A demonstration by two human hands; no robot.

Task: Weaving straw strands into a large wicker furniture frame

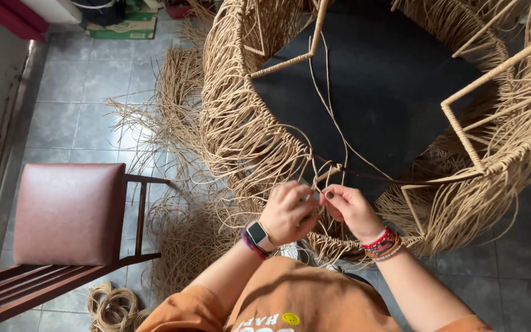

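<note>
A large round frame (241, 123) wrapped in tan rattan cord stands before me, with a dark panel (376, 80) inside it. My left hand (287, 212), a watch and bands on its wrist, is closed on loose cord strands (330, 110) at the frame's near rim. Just to its right, my right hand (351, 209), beaded bracelets on the wrist, pinches the same strands between thumb and fingers. The two hands almost touch. Long strands rise from them up across the dark panel.
A wooden chair (69, 212) with a reddish-brown padded back stands at the left. Coiled cord (113, 306) lies under it on the grey tiled floor (81, 98). Loose cord ends (173, 117) spread left of the frame. A cardboard box (124, 26) sits far back.
</note>
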